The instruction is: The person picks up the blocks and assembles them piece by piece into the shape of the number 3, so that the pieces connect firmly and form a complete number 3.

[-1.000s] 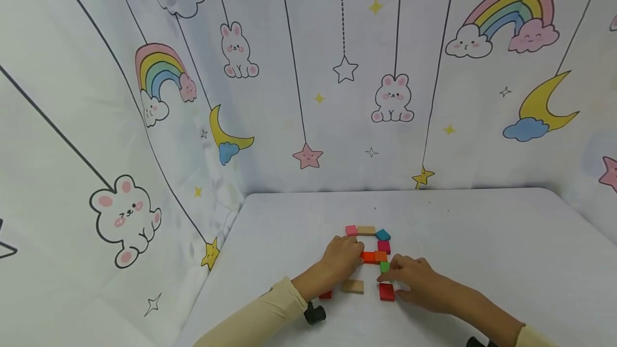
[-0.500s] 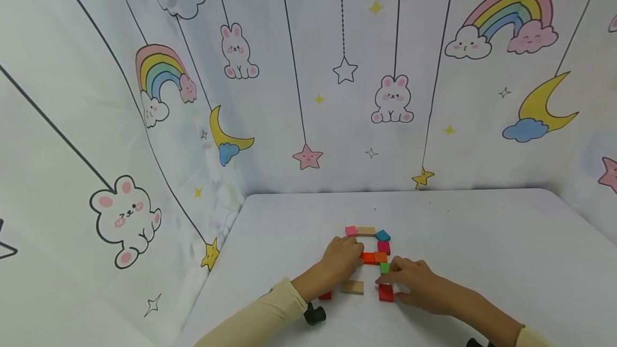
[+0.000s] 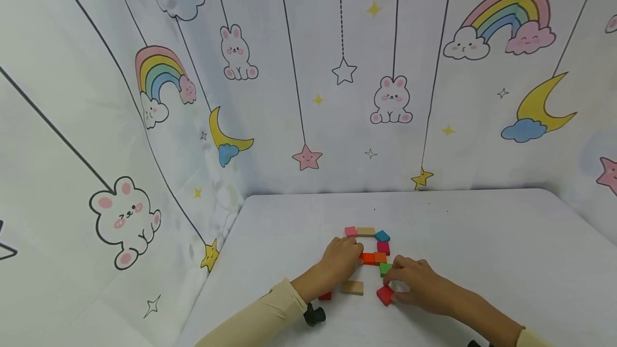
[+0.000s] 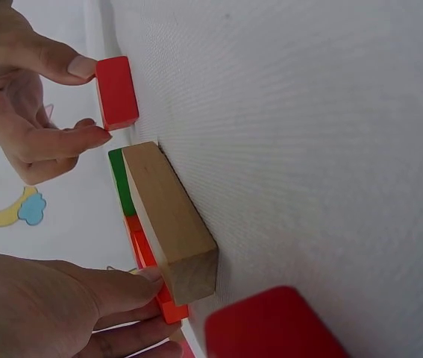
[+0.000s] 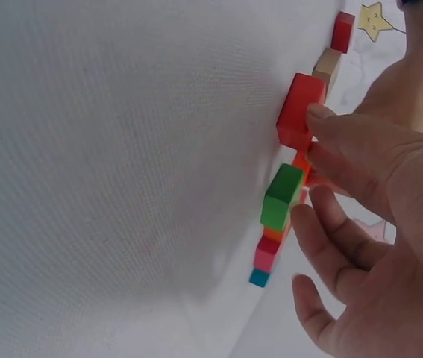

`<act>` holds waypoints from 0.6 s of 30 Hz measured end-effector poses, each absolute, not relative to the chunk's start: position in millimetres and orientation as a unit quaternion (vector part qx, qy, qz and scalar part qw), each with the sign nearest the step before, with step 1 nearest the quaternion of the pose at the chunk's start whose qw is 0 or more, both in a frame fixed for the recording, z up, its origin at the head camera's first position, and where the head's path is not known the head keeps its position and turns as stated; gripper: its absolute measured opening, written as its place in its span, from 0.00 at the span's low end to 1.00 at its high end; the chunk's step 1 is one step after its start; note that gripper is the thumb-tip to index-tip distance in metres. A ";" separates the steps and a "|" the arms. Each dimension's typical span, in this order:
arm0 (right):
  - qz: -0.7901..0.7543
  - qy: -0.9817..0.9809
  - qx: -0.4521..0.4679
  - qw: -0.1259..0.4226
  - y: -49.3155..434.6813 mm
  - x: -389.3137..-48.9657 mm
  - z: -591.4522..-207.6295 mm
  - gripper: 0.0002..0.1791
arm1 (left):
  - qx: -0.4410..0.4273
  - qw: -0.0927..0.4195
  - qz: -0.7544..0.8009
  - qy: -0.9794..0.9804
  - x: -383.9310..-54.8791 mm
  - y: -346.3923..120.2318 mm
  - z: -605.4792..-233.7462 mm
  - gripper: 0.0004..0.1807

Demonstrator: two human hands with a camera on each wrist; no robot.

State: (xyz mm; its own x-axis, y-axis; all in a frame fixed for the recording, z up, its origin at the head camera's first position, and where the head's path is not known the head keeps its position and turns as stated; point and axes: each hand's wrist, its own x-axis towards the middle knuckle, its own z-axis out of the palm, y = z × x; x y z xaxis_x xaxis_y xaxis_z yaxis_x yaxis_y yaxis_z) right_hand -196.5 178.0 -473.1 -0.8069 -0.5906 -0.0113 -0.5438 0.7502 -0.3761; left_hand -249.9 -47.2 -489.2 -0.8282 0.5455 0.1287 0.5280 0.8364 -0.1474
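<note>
My right hand (image 3: 419, 285) pinches a red block (image 3: 385, 295) between thumb and index finger at the near end of a line of blocks. That block lies turned at an angle, just short of a green block (image 3: 385, 269). Over on the left, my left hand (image 3: 339, 258) holds the end of an orange-red block (image 4: 168, 304), with its thumb (image 4: 125, 287) on one side and fingers on the other. An orange block (image 3: 380, 257) adjoins it on the right. In the left wrist view, a plain wooden block (image 4: 170, 220) partly covers the row.
A pink block (image 3: 351, 232), another wooden block (image 3: 366, 232), a blue block (image 3: 382, 236) and a crimson block (image 3: 383, 248) form the far part. One more red block (image 3: 325, 296) sits under the left forearm. The white table (image 3: 482, 245) meets a printed curtain behind.
The red block at my right hand has turned from nearly straight to slanted and shifted slightly toward me. My right index finger has moved a little right. The left hand stays put.
</note>
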 end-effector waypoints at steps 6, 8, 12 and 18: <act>-0.182 0.947 -0.256 0.070 175.7 -196.5 -473.6 0.15 | -0.283 0.082 0.045 -0.955 -249.9 -47.7 -489.4 0.14; -0.181 0.950 -0.243 0.070 175.8 -196.4 -473.0 0.16 | -0.282 0.081 0.044 -0.955 -250.2 -47.5 -489.6 0.15; -0.183 0.954 -0.225 0.075 177.1 -196.7 -471.0 0.16 | -0.281 0.082 0.044 -0.955 -250.9 -47.3 -490.8 0.15; -0.189 0.960 -0.191 0.078 176.9 -197.7 -474.2 0.16 | -0.281 0.082 0.042 -0.955 -251.4 -47.0 -490.7 0.15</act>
State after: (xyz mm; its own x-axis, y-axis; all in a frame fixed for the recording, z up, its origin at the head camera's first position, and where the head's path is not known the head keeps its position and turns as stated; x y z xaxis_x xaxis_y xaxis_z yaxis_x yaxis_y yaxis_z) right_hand -197.7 176.9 -474.2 -0.9150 -0.3960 -0.0769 -0.3374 0.8558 -0.3922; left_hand -251.4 -47.0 -490.7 -0.8282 0.5445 0.1329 0.5308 0.8381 -0.1259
